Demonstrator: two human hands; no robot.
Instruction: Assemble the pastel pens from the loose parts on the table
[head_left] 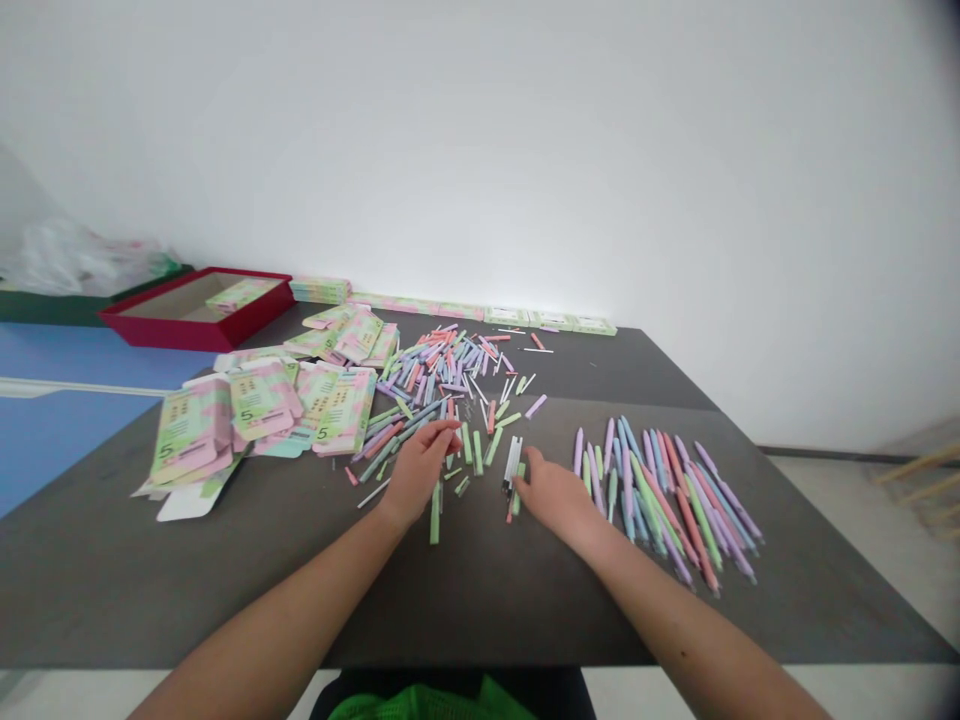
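Note:
My left hand (421, 468) is over the table, left of centre, with thumb and fingers pinched together. What it pinches is too small to make out. Below its fingertips lies a long green pen barrel (435, 515). To the right, my right hand (556, 492) rests low over the table, index finger and thumb apart. Beside its fingertips lies a small bundle of white pen refills (512, 460), and a short green pen part (519, 490) lies against the thumb. Several more green barrels (478, 452) lie between the hands.
Mixed pastel pen parts (439, 365) form a heap beyond my hands. Assembled-looking pens (664, 490) lie in a group at right. Printed cartons (195, 425) are piled at left, near a red box (247, 325). A row of cartons (506, 315) lines the wall.

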